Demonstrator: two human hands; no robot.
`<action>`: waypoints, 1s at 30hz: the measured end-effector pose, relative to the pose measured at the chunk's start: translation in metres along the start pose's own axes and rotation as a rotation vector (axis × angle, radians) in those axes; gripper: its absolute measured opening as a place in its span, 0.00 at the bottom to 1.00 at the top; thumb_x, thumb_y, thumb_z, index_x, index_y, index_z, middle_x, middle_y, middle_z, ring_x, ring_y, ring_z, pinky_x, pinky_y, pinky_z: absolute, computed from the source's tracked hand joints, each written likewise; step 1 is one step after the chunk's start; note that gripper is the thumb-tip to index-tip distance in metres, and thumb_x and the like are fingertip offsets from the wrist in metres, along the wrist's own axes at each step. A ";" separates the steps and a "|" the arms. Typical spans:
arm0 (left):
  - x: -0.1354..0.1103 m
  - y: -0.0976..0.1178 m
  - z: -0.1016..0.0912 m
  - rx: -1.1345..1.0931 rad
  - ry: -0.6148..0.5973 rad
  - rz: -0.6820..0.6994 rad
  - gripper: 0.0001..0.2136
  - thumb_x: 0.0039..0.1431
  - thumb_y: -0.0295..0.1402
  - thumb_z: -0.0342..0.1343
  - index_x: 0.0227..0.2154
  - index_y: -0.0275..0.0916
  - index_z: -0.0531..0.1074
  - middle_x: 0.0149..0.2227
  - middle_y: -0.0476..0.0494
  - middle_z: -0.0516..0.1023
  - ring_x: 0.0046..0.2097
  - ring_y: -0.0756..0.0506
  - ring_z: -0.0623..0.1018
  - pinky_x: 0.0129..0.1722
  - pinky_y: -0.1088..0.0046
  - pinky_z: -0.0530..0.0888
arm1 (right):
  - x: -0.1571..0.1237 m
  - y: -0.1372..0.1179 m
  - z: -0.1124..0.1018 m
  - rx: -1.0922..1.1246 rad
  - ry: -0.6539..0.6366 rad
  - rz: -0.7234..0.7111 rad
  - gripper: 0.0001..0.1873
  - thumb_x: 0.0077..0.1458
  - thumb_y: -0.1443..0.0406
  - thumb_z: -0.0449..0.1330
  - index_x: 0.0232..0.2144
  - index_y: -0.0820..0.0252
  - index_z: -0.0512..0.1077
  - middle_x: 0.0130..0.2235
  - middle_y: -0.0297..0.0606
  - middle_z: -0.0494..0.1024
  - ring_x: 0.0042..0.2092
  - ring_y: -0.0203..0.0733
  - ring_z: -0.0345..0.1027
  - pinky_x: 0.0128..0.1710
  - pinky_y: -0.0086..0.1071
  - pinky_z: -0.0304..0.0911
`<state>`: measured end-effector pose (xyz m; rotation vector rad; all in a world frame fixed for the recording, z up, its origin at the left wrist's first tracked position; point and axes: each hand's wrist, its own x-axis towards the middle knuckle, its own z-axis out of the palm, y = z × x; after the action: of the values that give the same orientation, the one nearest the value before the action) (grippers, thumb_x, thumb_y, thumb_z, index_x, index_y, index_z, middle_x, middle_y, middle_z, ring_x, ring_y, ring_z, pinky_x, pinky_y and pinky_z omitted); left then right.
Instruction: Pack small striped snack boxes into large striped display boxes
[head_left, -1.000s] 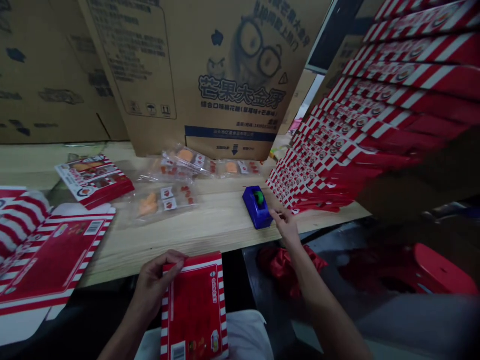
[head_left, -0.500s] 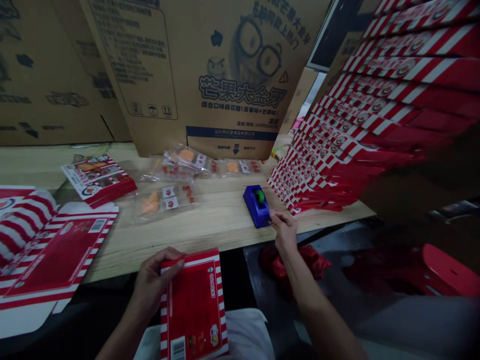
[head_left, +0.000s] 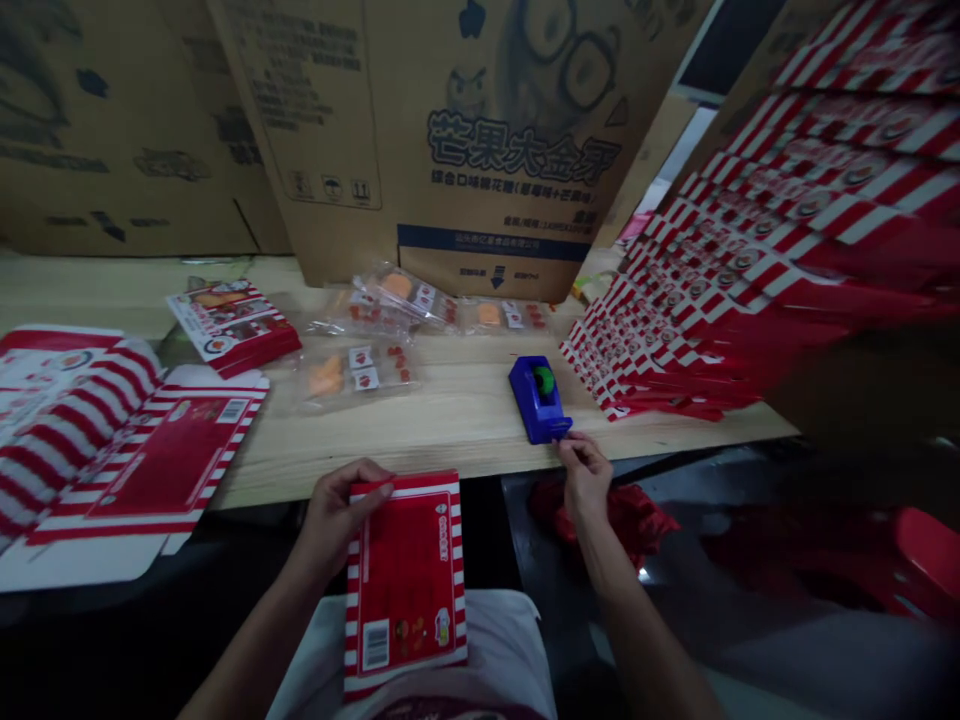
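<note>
My left hand (head_left: 341, 515) is closed on the upper left edge of a flat red box (head_left: 409, 580) with striped borders and a barcode, held over my lap. At the bench's front edge, my right hand (head_left: 587, 475) pinches at the front lip of a blue tape dispenser (head_left: 536, 405). A green roll (head_left: 543, 380) sits inside the dispenser. The fingertips are at the tape's end, though the clear strip itself hardly shows.
Clear packets of candy (head_left: 360, 372) lie mid-bench, beside a small stack of printed cards (head_left: 236, 325). Unfolded striped cartons (head_left: 165, 455) overhang the left edge. Big cardboard boxes (head_left: 480, 215) stand behind; a tall stack of red-and-white boxes (head_left: 697, 290) leans at right. A red stool (head_left: 926, 560) stands lower right.
The whole view has shifted. My right hand has gone from beside the dispenser's front corner to just below its front lip, still pinched. The left hand keeps its hold on the red box.
</note>
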<state>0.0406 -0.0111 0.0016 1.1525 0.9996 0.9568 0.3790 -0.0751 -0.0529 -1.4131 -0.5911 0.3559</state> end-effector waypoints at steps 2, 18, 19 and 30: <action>0.000 0.002 0.004 -0.027 -0.009 -0.015 0.08 0.46 0.34 0.67 0.23 0.37 0.73 0.29 0.50 0.75 0.32 0.50 0.72 0.34 0.77 0.68 | -0.004 -0.013 -0.001 -0.002 -0.037 0.000 0.12 0.45 0.59 0.67 0.22 0.61 0.73 0.37 0.37 0.68 0.42 0.40 0.63 0.45 0.39 0.66; -0.008 0.019 0.016 0.005 -0.105 0.049 0.10 0.50 0.38 0.62 0.24 0.37 0.71 0.27 0.49 0.72 0.31 0.48 0.70 0.34 0.74 0.66 | -0.022 -0.134 0.170 -0.765 -1.747 -0.441 0.13 0.44 0.60 0.70 0.22 0.62 0.71 0.24 0.31 0.69 0.28 0.34 0.60 0.28 0.28 0.50; -0.009 0.021 0.015 0.015 -0.102 0.063 0.10 0.51 0.38 0.62 0.25 0.37 0.71 0.28 0.49 0.72 0.32 0.48 0.71 0.35 0.73 0.66 | -0.020 -0.130 0.172 -0.733 -1.759 -0.338 0.15 0.42 0.58 0.71 0.24 0.61 0.72 0.23 0.30 0.70 0.27 0.34 0.60 0.27 0.27 0.51; -0.025 0.035 0.011 0.078 -0.170 0.188 0.10 0.54 0.39 0.62 0.27 0.37 0.74 0.33 0.44 0.75 0.37 0.45 0.74 0.41 0.69 0.68 | -0.031 -0.098 0.167 -0.226 -2.040 0.760 0.28 0.30 0.47 0.69 0.28 0.63 0.75 0.23 0.27 0.72 0.23 0.31 0.60 0.26 0.27 0.55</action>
<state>0.0418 -0.0321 0.0406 1.3881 0.8079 0.9555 0.2458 0.0294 0.0464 -0.9640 -1.6556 2.5002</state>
